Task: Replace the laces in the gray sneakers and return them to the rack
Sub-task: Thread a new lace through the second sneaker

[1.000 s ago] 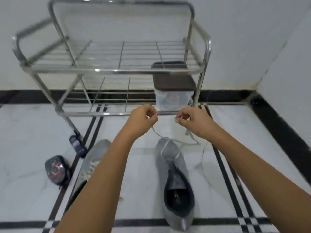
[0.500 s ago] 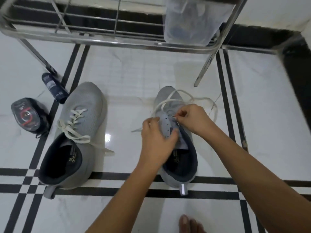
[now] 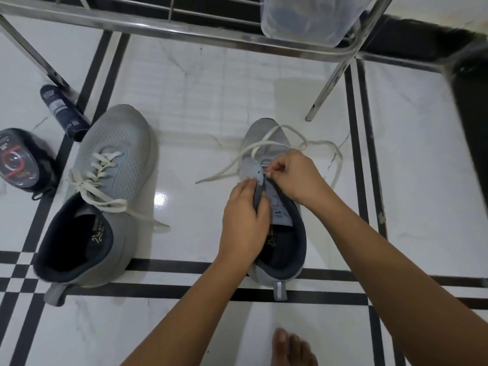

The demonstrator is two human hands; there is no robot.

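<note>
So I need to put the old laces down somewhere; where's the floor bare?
Bare floor lies between the laced sneaker and the sneaker being laced, and right of the rack leg. The left is crowded: bottle, round case.

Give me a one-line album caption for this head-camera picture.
Left hand steadies the right sneaker while the right hand threads its white lace; the laced sneaker waits beside it.

Two sneakers on floor (image 3: 211, 88), toes twd rack (image 3: 184, 35) at far edge. Laced sneaker (image 3: 105, 180) left, other sneaker (image 3: 280, 249) right, well apart. Left hand (image 3: 244, 220) & right hand (image 3: 293, 178) on right one; lace (image 3: 317, 143) loose over its toe. Bottle (image 3: 63, 112) & case (image 3: 17, 162) far left. Container (image 3: 309, 19) on rack, right end. Foot (image 3: 293, 350) at near edge.
</note>
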